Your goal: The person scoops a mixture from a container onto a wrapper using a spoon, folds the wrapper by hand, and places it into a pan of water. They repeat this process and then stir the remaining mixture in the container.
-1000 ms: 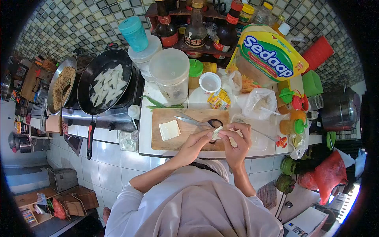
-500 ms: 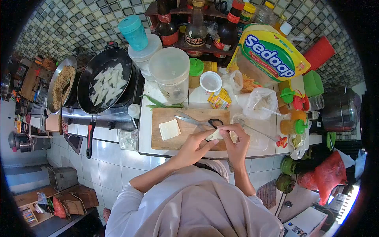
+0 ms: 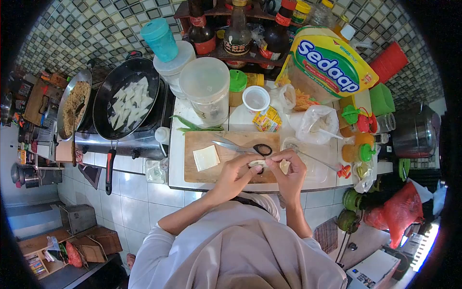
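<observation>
My left hand point(image 3: 236, 173) and my right hand point(image 3: 290, 174) meet over the right part of a wooden cutting board point(image 3: 192, 142). Between them they pinch a small pale folded wrapper point(image 3: 257, 164), one end in each hand's fingertips. Square pale wrapper sheets point(image 3: 206, 158) lie stacked on the board's left part. Scissors point(image 3: 236, 146) with black handles rest behind my hands, blades pointing left. To the right of the board is a clear plastic tray point(image 3: 313, 168) with a long-handled spoon in it, partly hidden by my right hand.
On the stove at left, a black pan point(image 3: 100, 113) holds pale folded pieces beside a pan of brown crumbly filling point(image 3: 76, 103). Behind the board stand green chillies point(image 3: 197, 126), a clear tub point(image 3: 206, 89), a white cup point(image 3: 256, 98), a Sedaap pouch point(image 3: 327, 62) and a plastic bag point(image 3: 315, 123).
My fingers have shifted slightly around the folded wrapper, which now looks narrower and flatter between them. More of the scissors' black handles shows.
</observation>
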The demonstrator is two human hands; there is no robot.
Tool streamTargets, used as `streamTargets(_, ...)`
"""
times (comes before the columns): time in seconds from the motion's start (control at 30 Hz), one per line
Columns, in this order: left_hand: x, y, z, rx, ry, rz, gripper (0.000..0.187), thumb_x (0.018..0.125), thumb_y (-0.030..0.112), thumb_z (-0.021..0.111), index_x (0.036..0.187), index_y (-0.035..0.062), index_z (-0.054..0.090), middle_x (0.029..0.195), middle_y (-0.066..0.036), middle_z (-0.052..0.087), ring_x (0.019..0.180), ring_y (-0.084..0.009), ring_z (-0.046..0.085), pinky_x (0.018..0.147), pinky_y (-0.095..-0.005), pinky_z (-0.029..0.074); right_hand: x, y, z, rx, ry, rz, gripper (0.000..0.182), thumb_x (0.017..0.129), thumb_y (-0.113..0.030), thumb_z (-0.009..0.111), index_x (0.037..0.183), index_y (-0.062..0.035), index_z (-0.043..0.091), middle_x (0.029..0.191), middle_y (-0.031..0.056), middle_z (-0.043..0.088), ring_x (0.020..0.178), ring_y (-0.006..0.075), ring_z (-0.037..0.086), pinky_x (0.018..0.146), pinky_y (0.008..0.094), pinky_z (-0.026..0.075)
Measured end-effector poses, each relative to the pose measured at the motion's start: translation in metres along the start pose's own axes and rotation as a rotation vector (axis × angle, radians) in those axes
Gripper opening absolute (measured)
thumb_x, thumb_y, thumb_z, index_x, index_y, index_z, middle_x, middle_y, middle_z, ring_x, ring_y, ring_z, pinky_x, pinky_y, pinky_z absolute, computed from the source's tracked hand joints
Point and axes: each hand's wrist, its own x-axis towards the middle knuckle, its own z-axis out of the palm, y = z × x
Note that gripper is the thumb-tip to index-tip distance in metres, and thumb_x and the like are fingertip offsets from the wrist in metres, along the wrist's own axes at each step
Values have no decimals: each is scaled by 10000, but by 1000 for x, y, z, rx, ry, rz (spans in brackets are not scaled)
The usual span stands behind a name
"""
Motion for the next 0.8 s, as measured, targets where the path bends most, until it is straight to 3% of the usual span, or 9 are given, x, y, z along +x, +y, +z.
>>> streamTargets(0.1, 0, 5, -4, -238, 43, -102, 245, 811, 63, 561, 1040, -23, 545, 904, -112, 584, 801, -140, 567, 712, -257, 449, 0, -2, 0, 5, -14, -51, 163, 665, 46, 664, 754, -28, 548, 734, 44, 557, 696, 105, 506, 658, 222, 384)
streamTargets(0.4, -4, 4, -7, -141, 149, -86, 132, 806, 68, 567, 889, -22, 618, 841, -85, 606, 806, -136, 558, 716, -254, 435, -2, -8, 2, 90, -49, -35, 160, 678, 4, 665, 748, -26, 525, 719, 50, 567, 699, 116, 516, 665, 239, 399)
streamTargets(0.6, -6, 3, -10, -223, 132, -148, 180, 842, 135, 537, 875, -18, 627, 830, -74, 605, 791, -109, 521, 711, -254, 414, -3, -12, 3, 200, -99, 3, 201, 684, 75, 624, 726, -46, 470, 736, 49, 536, 699, 110, 490, 652, 234, 377)
streamTargets(0.73, -2, 8, -6, -284, 167, -133, 210, 860, 157, 516, 910, -19, 619, 832, -50, 597, 782, -92, 503, 695, -238, 403, -5, -11, 6, 252, -113, 44, 215, 693, 74, 616, 750, -54, 453, 738, 44, 529, 698, 102, 486, 649, 221, 375)
streamTargets(0.8, 0, 15, -3, -457, 193, -171, 218, 859, 152, 524, 961, -25, 602, 869, -38, 595, 774, -78, 501, 688, -221, 399, -6, -11, 8, 395, -60, 158, 169, 716, 15, 635, 749, -43, 480, 750, 30, 552, 709, 85, 481, 672, 223, 379)
